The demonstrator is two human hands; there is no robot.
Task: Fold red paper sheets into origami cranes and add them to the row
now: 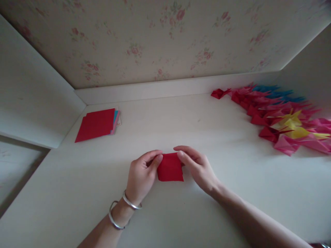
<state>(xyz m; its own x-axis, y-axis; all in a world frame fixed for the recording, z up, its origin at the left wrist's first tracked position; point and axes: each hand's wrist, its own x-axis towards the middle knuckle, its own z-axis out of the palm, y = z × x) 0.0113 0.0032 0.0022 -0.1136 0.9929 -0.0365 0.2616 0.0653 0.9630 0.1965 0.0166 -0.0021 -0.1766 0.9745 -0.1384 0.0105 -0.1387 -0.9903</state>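
Observation:
A small folded square of red origami paper (170, 168) is held between my two hands above the white tabletop (165, 131). My left hand (144, 172) pinches its upper left corner between thumb and fingers. At the upper right corner, my right hand (196, 167) has its thumb on the front face and its fingers behind the paper, partly hidden. The lower edge of the square hangs free of both hands, and layers show at its right side. Two silver bangles circle my left wrist.
A stack of paper sheets (97, 124), red on top with blue and pink edges, lies at the back left. Several folded paper cranes (271, 106) in red, pink, blue and yellow crowd the back right. White panels and a floral-papered wall (155, 44) bound the table.

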